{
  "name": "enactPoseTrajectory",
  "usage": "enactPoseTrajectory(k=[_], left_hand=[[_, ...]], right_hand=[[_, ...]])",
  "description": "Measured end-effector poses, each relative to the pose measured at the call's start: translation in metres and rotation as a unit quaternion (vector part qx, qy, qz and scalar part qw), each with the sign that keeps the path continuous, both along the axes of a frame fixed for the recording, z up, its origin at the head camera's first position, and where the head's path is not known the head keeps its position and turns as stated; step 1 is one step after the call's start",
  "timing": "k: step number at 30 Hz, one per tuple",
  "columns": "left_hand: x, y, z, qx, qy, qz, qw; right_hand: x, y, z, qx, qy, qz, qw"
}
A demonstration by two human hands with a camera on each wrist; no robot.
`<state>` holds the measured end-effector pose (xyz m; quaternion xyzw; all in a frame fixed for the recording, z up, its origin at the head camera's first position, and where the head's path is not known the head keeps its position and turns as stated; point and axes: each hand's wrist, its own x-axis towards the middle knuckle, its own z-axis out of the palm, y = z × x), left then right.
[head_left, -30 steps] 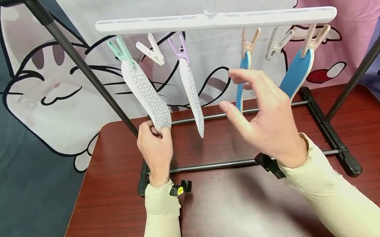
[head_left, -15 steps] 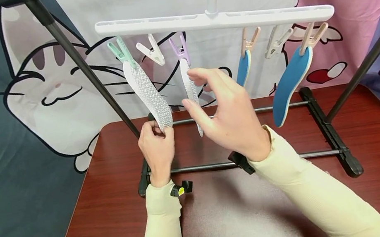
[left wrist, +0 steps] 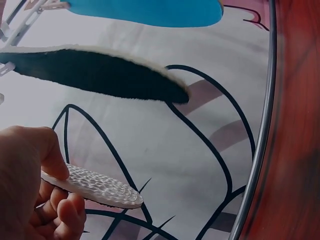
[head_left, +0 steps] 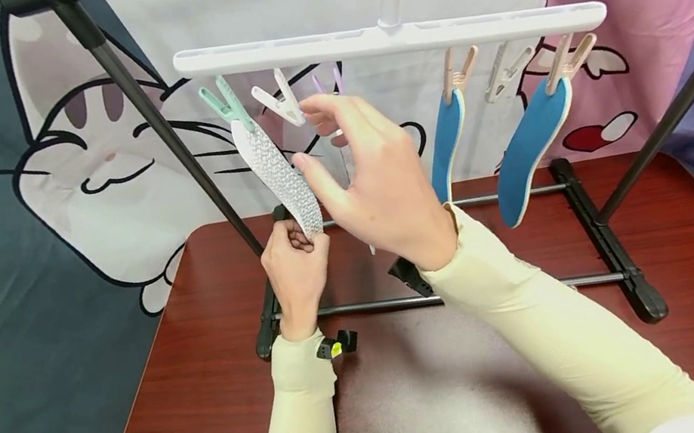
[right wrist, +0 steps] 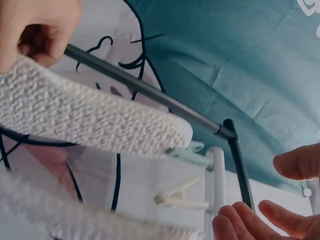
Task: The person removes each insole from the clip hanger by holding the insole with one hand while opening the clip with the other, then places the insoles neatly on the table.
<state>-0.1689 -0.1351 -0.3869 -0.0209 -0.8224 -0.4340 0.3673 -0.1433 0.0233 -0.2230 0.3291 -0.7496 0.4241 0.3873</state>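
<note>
My left hand (head_left: pixel 298 278) pinches the lower end of a white-and-grey textured shoe insole (head_left: pixel 278 174). The insole's top is held by a green clothespin (head_left: pixel 230 106) under a white hanger bar (head_left: pixel 292 51). My right hand (head_left: pixel 375 181) is raised with thumb and fingers apart and nothing between them. It is close to a white clothespin (head_left: pixel 281 101) and covers most of a purple clothespin (head_left: pixel 338 78) and the second textured insole hanging there. That second insole (left wrist: pixel 100 75) shows its dark back in the left wrist view.
Two blue-backed insoles (head_left: pixel 531 147) hang at the right from beige clothespins (head_left: pixel 459 71), with a grey clothespin (head_left: pixel 505 71) between them. The rack's black left post (head_left: pixel 167 131) rises beside the left hand. The rack's base bars cross the brown table (head_left: pixel 211 392).
My right hand has moved left and slightly up from in front of the blue insoles to beside the left insole. My left hand keeps its hold on the insole, shifting slightly right.
</note>
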Motion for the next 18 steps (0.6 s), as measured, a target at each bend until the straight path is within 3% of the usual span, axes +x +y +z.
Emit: enactPoseTrajectory(k=[6,18], left_hand=[[0.000,0.000,0.000,-0.004,-0.012,-0.007,0.9999],[0.003,0.001,-0.001,-0.019,0.002,-0.025,0.9995]], right_hand=[[-0.002,-0.014,0.007,0.008,-0.014,-0.001,0.9999],[-0.020,-0.033,0.015,0.048,-0.040,-0.021,0.9978]])
